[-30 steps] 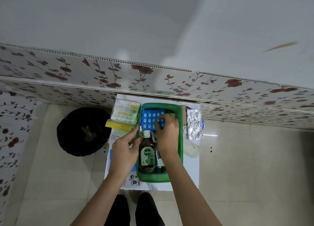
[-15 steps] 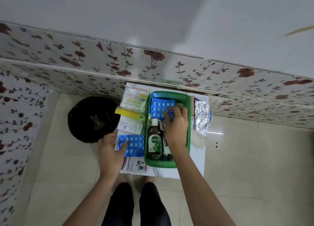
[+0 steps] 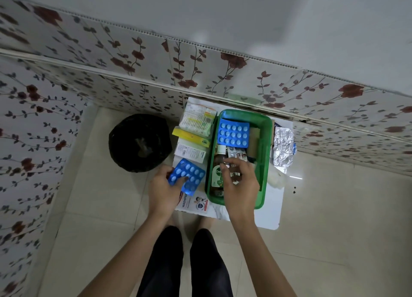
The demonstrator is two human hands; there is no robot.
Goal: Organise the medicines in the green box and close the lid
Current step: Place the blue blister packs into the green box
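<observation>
The open green box (image 3: 266, 145) stands on a small white table against the wall. Inside it lie a blue blister pack (image 3: 233, 133) at the far end, a brown Dettol bottle (image 3: 217, 174) along the left side and small strips beside it. My left hand (image 3: 163, 190) grips a second blue blister pack (image 3: 187, 176), tilted, just left of the box. My right hand (image 3: 242, 183) hovers over the near half of the box, fingers curled at the strips; whether it holds one I cannot tell. No lid is identifiable.
Left of the box lie a pale medicine carton (image 3: 197, 119), a yellow box (image 3: 191, 137), a white box (image 3: 189, 151) and a leaflet (image 3: 194, 204). A crumpled foil strip (image 3: 283, 149) lies to the right. A black bin (image 3: 139, 143) stands on the floor at left.
My left hand has picked the second blue blister pack off the table and tilted it. My right hand moved back from the far blister pack to the near half of the box.
</observation>
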